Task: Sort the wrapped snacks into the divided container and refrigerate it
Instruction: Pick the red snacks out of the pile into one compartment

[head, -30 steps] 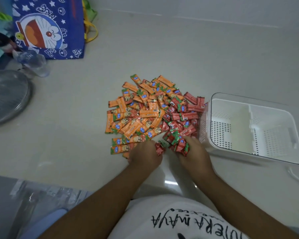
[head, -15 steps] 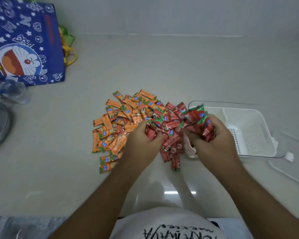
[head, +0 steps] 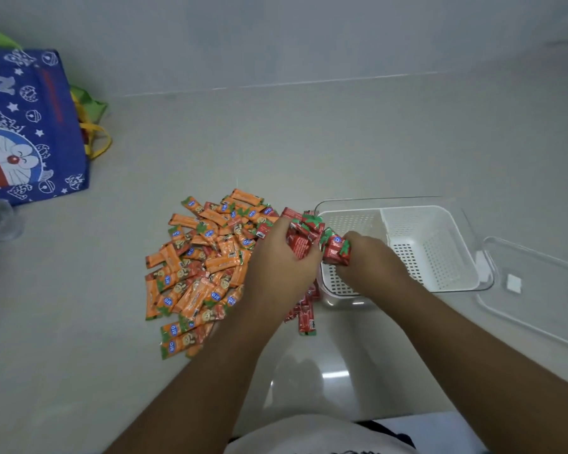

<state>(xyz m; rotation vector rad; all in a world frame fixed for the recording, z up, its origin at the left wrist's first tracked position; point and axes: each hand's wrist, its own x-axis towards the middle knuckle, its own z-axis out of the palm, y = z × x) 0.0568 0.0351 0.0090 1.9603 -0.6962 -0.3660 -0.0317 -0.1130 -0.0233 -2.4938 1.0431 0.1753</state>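
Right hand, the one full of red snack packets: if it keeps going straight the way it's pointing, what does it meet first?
The right hand points up-left, toward the left hand, which grips its own red packets. Those would probably meet first, though depth is hard to judge.

Orange and red wrappers against white and pale grey.

The orange snacks [head: 195, 273] carry green ends, small blue logo patches and pale cartoon faces. The red snacks [head: 312, 239] have green jagged leaf marks and a bit of blue. The basket [head: 430, 253] is white with a dotted grid of holes, inside a clear tub [head: 341, 301]. The bag [head: 23, 126] is deep blue with white stars and doodles, a blue-white-red cartoon cat and yellow handles. The floor [head: 309, 142] is pale grey.
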